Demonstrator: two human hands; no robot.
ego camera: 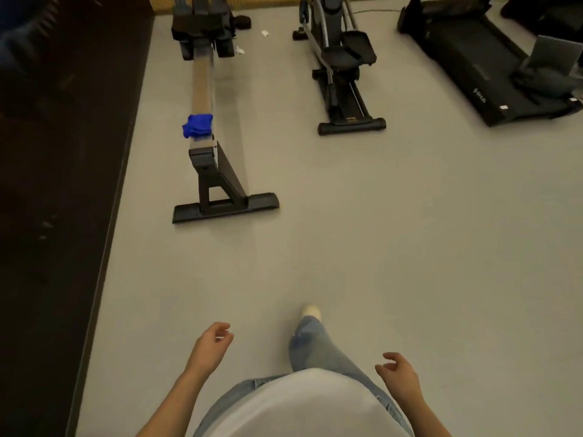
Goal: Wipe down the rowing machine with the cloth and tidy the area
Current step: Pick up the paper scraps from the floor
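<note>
Nearest, at the bottom edge: a white top (pixel 299 405) and a jeans leg (pixel 318 348) set forward, pale shoe (pixel 312 312) at its tip. Left of the leg, the left hand (pixel 210 345), fingers loosely curled, holding nothing. Right of it, the right hand (pixel 400 372), likewise relaxed and half curled, also holding nothing. Both over grey floor (pixel 378 231), well apart from any machine.

Farther on, left of centre: the rowing machine (pixel 203 102), seen end-on from its rear stand (pixel 217 187), black foot bar flat on the floor. Just beyond the stand, the blue cloth (pixel 198 125), bunched up, lying on top of the rail (pixel 202 77) and hanging slightly over its left side, touched by neither hand. Past that, the rail running away to the dark seat and footrests (pixel 202 29).

Along the left, a dark mat (pixel 63 152). On the floor beside the machine's far end, two small white scraps (pixel 240 50). To the right, a second black exercise machine (pixel 344 58); farther right still, a treadmill (pixel 479 67).
</note>
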